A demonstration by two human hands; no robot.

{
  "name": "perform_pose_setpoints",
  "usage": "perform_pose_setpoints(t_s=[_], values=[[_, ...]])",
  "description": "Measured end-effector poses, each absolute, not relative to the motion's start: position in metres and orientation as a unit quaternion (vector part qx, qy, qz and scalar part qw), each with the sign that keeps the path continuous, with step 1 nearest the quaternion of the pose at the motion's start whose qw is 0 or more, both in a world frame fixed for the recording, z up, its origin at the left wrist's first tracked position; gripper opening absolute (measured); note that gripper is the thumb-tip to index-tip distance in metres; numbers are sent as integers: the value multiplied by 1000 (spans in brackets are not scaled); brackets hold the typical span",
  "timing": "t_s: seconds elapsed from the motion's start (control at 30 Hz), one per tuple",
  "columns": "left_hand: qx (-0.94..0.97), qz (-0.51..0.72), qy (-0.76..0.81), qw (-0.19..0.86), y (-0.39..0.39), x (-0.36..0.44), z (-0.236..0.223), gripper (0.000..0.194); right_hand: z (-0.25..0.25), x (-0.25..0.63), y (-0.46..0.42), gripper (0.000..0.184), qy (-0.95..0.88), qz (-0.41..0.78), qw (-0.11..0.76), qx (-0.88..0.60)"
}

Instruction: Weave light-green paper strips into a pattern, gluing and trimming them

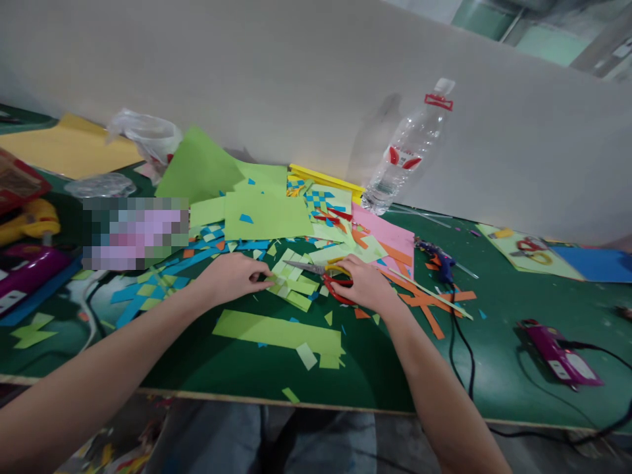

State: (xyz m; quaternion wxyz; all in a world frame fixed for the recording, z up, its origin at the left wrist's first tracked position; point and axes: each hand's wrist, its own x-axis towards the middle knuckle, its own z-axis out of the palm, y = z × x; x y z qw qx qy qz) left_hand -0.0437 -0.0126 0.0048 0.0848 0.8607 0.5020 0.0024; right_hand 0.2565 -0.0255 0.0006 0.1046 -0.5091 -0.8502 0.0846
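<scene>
My right hand [363,283] grips a pair of scissors [316,268] by red and yellow handles, the blades pointing left. My left hand [237,278] pinches the edge of a woven piece of light green paper strips [295,283]. The scissor blades lie over the upper part of that woven piece. Nearer the table's front edge lies a long green paper strip [276,329] with a small pale scrap [307,356] on it. Blue and green woven strips [148,289] rest under and beside my left forearm.
Green paper sheets [269,216] and a pink sheet [385,234] lie behind my hands. A clear plastic bottle [409,151] stands by the wall. To the right are a blue glue gun [444,263], a purple power strip [563,355] with cables, and a second pair of scissors [533,250].
</scene>
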Motion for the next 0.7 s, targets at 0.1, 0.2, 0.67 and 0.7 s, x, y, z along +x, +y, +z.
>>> perform_pose_setpoints(t_s=[0.1, 0.2, 0.67, 0.7], values=[[860, 3, 503, 89, -13, -44, 5, 31, 1, 256, -25, 37, -848, 85, 101, -513], [859, 6, 505, 90, -13, -43, 5, 30, 1, 256, -25, 38, -845, 80, 96, -520], [867, 21, 491, 89, -12, -46, 2, 30, -1, 255, -25, 37, -833, 28, 90, -545], [867, 21, 490, 88, -12, -45, 2, 30, 0, 255, -25, 38, -830, 14, 90, -550]])
